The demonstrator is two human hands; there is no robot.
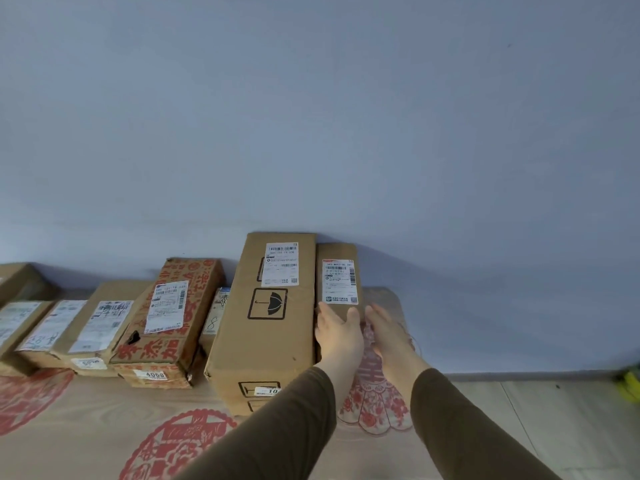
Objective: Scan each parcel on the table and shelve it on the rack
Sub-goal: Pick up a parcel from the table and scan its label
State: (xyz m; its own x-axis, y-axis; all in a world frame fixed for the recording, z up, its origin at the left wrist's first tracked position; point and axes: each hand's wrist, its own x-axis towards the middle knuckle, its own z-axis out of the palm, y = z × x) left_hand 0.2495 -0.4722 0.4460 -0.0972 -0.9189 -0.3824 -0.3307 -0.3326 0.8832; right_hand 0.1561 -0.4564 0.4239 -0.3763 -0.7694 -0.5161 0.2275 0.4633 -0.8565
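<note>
Left hand: open, fingers straight, resting on narrow box.
Right hand: open, just beside it.
Narrow box: far right edge of worktop, touching tall box.

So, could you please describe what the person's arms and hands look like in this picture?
Both arms wear long, plain dark olive-brown sleeves, the left sleeve and the right sleeve, each ending at the wrist. The left hand and right hand are bare: no gloves, rings, watch or bracelet show. The fabric looks smooth, with no pattern, logo or cuff buttons visible.
</note>
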